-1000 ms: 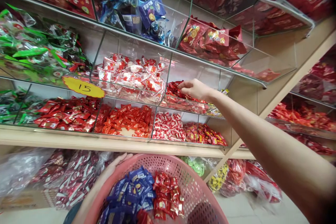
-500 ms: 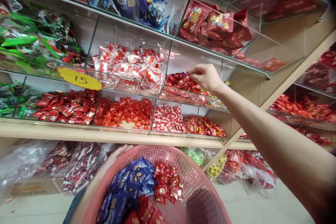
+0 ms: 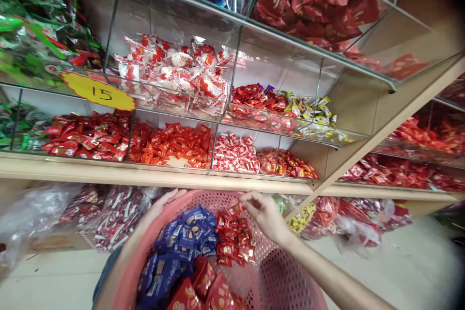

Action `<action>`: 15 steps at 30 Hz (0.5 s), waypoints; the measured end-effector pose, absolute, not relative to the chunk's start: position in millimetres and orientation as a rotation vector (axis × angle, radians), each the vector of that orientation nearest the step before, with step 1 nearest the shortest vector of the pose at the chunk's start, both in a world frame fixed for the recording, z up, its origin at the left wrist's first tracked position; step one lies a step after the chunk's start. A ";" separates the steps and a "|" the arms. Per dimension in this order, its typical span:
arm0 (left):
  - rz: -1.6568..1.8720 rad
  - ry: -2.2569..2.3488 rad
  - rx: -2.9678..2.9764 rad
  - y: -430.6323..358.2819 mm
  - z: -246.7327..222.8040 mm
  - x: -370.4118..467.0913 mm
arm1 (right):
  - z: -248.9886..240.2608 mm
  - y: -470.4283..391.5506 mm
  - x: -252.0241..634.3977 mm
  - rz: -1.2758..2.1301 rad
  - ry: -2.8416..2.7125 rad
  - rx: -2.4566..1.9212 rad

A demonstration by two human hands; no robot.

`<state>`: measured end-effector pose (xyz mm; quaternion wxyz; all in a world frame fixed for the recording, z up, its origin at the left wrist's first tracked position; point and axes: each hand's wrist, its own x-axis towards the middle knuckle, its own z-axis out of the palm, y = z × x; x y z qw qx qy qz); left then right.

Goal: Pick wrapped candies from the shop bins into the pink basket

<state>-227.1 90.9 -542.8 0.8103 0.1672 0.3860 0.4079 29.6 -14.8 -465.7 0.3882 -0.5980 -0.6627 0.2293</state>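
A pink perforated plastic basket is in front of me, its left side held by my left hand, with that arm along the outside and the fingers at the far rim. Over the basket's far right part, my right hand pinches a small red-wrapped candy by fingertips and thumb. Just below it lies a pile of small red-wrapped candies. Blue-purple packets fill the left side of the basket. Larger red packets are at the near side.
Shelves with clear dividers hold candies beyond the basket: red-and-white packs, red pieces, yellow-wrapped pieces and orange-red ones. A yellow tag reads 15. Plastic bags sit under the wooden ledge.
My right hand has come down from the red candies in the shelf compartment to the basket, with a red candy in its fingers. The left hand stays at the basket; the view has shifted slightly.
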 end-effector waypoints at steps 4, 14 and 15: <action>0.858 0.815 0.376 91.6 -542.8 -229.1 | -534.5 1.6 36.0 0.724 -1.584 -1.641; 0.849 0.843 0.321 88.8 -537.1 -228.5 | -547.4 4.0 22.2 0.756 -1.529 -1.811; 0.847 0.837 0.324 89.2 -537.7 -228.6 | -544.2 2.6 22.7 0.643 -1.631 -1.823</action>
